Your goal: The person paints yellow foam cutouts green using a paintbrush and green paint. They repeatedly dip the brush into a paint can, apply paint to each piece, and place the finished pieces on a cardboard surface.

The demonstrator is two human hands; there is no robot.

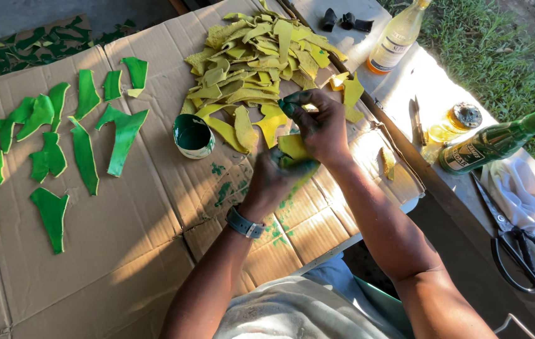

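Yellow scraps (261,56), green painted pieces (82,144), green paint pot (193,135), brown cardboard (136,238), green bottle (496,141)

Matt corrugated cardboard (123,251), glossy glass bottle (493,143)

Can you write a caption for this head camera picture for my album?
Both hands, left hand and right hand, hold a yellow piece over paint-stained cardboard.

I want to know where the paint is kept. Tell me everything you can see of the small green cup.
The small cup is round and low, with a pale rim and green paint covering its inside and wall. It stands upright and open on the cardboard sheet, touching the edge of the yellow pile, left of both hands. Green smears mark the cardboard beside it. Neither hand touches it.
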